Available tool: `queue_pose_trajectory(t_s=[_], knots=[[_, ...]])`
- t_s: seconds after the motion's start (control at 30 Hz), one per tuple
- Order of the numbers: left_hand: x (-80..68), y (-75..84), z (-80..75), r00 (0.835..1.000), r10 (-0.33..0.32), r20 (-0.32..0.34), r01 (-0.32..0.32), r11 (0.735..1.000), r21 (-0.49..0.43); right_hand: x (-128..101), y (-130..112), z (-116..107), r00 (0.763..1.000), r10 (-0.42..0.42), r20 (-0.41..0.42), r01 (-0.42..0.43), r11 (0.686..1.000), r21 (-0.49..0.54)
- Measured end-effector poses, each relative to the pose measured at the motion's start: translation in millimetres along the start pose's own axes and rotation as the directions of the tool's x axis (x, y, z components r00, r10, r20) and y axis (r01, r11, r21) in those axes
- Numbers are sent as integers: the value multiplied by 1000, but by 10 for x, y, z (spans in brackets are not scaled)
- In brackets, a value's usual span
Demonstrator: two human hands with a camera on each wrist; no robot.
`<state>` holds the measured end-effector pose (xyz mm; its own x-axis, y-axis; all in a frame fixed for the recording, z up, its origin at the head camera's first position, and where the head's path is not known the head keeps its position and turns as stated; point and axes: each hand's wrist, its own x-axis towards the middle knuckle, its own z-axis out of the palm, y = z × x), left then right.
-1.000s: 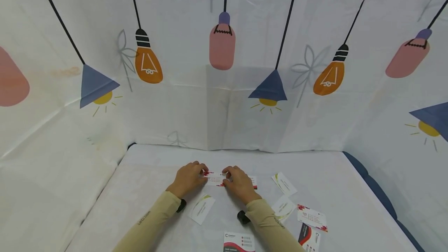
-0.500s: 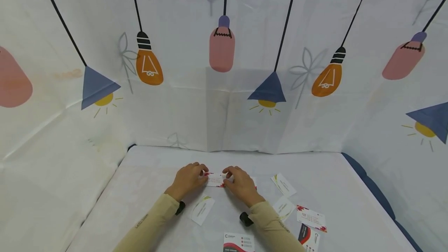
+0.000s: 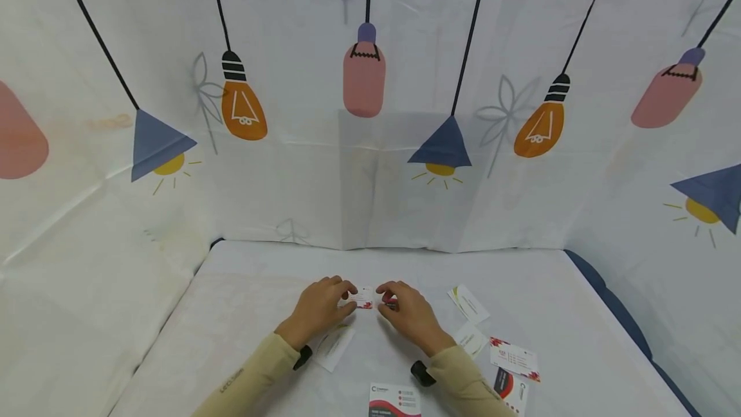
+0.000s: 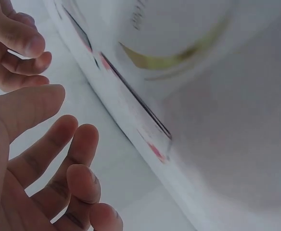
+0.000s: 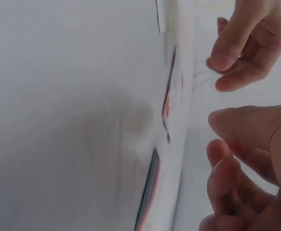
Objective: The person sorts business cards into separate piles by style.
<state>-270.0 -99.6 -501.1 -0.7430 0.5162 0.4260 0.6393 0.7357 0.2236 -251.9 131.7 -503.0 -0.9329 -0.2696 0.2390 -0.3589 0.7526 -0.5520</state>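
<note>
My left hand (image 3: pixel 318 309) hovers over the left end of a white business card with red flowers (image 3: pixel 364 298), its fingers loosely bent and holding nothing. Facing it, my right hand (image 3: pixel 413 316) is over a red-and-dark card (image 3: pixel 391 303), mostly hidden beneath it. Both wrist views show a gap between the fingers and the table. In the left wrist view the flowered card (image 4: pixel 135 103) lies flat, apart from the fingers. In the right wrist view that card (image 5: pixel 167 101) and the dark-edged card (image 5: pixel 149 190) lie end to end with a gap.
A green-and-white card (image 3: pixel 334 347) lies by the left forearm. To the right are two more green-and-white cards, one farther back (image 3: pixel 468 303), another flowered card (image 3: pixel 514 359) and a black-red card (image 3: pixel 512 392). A red-wave card (image 3: pixel 395 400) lies at the front. A lamp-printed curtain (image 3: pixel 301 185) surrounds the table.
Both hands have come off the flowered card, which they were touching at its ends. The right hand has shifted right, uncovering part of the red-and-dark card; the left has moved slightly right.
</note>
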Motion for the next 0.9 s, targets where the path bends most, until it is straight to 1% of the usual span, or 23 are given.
queue_pose_trajectory(t_s=[0.07, 0.17, 0.23, 0.3, 0.5, 0.6, 0.9], knots=[[11, 61, -3, 1000, 20, -12, -20, 1000, -9, -38, 12, -38, 1000, -6, 1, 6, 1000, -10], [26, 146, 16, 998, 54, -25, -55, 998, -13, -106, 36, -98, 999, -36, -3, 36, 999, -32], [40, 200, 36, 997, 70, -20, -71, 997, -17, -163, 52, -144, 999, -50, -2, 50, 998, -39], [61, 260, 44, 996, 92, -16, -92, 996, -14, -222, 67, -199, 999, -47, 7, 47, 998, -44], [146, 447, 60, 988, 152, -19, -152, 988, -10, -377, 165, -358, 1000, 5, 28, -3, 998, -59], [186, 523, 83, 986, 168, -17, -168, 986, -3, -444, 217, -422, 1000, 14, 19, -13, 998, -67], [340, 765, 145, 981, 192, -14, -193, 980, -45, -649, 325, -669, 999, -3, -49, 1, 999, -44]])
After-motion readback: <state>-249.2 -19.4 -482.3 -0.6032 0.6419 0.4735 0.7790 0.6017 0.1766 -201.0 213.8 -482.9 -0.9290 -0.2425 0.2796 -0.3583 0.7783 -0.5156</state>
